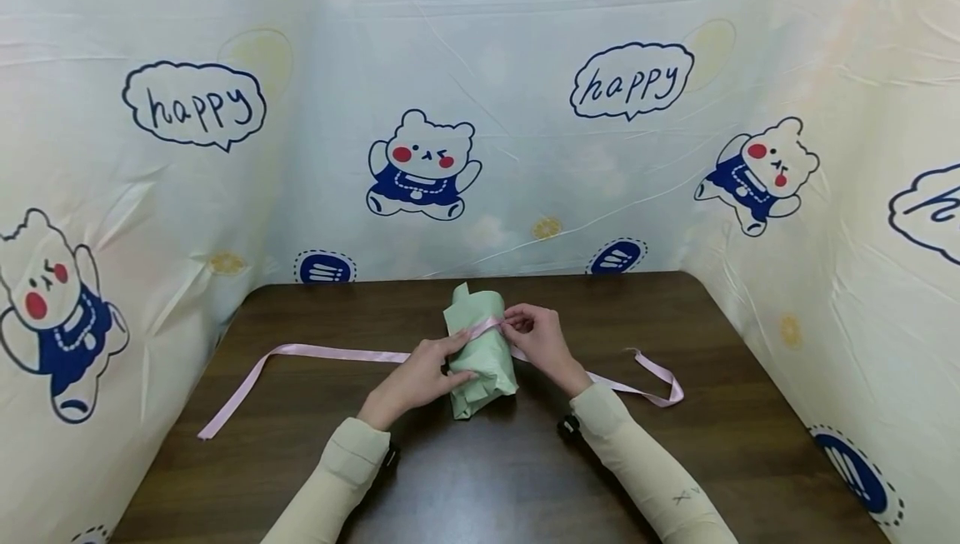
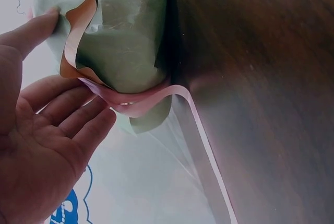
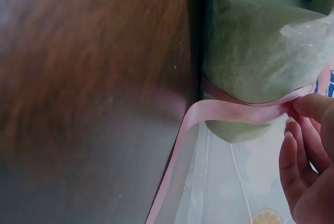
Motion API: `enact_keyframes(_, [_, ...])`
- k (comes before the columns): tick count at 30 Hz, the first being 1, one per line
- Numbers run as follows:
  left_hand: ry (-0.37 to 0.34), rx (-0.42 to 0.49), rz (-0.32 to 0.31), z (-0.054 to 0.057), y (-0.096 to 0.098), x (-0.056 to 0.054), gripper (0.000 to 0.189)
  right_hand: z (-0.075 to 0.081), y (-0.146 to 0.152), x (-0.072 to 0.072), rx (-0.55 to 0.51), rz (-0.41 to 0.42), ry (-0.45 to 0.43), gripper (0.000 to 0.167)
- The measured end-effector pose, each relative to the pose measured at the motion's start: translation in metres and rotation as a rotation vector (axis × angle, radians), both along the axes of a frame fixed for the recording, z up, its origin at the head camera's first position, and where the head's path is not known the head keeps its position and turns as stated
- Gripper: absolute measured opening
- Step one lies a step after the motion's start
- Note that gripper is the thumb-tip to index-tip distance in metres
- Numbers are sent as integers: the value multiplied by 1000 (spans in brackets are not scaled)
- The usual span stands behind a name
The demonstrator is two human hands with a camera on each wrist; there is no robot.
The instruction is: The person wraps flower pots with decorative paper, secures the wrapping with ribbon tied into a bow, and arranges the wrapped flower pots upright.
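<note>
A parcel wrapped in pale green paper [image 1: 483,365] lies lengthwise on the table with a pink ribbon [image 1: 330,351] passing across and around its far part. My left hand [image 1: 418,373] rests on the parcel's left side. In the left wrist view, its thumb touches the folded paper edge [image 2: 81,20] and its fairly straight fingers lie against the ribbon. At the right side, my right hand [image 1: 542,342] pinches the ribbon [image 3: 235,112] between thumb and forefinger, the other fingers curled. Whatever is inside the paper is hidden.
The ribbon's long tail stretches left across the brown table [image 1: 420,477]; its other tail [image 1: 660,394] loops at the right, partly hidden behind my forearm. A printed curtain [image 1: 525,177] surrounds the table at the back and sides.
</note>
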State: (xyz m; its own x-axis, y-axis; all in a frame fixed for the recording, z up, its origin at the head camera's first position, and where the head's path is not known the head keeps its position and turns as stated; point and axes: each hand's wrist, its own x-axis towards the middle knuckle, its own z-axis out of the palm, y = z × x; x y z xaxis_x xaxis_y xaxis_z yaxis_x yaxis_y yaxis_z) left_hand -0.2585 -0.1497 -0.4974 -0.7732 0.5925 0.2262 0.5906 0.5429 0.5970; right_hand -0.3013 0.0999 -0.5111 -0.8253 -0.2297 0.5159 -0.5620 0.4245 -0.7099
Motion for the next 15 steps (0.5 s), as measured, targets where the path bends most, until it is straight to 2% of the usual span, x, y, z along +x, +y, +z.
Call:
enact_keyframes(6, [2,4,2,0,0,0,72,-1,2,7,92,74,13,26])
enact_keyframes(12, [-1,-7,21,5,4,6,71,2,-3,9,198,17,149,31])
enact_keyframes(15, [-21,-21,43,6,8,9,75,5,-3,9,185,-1,137,36])
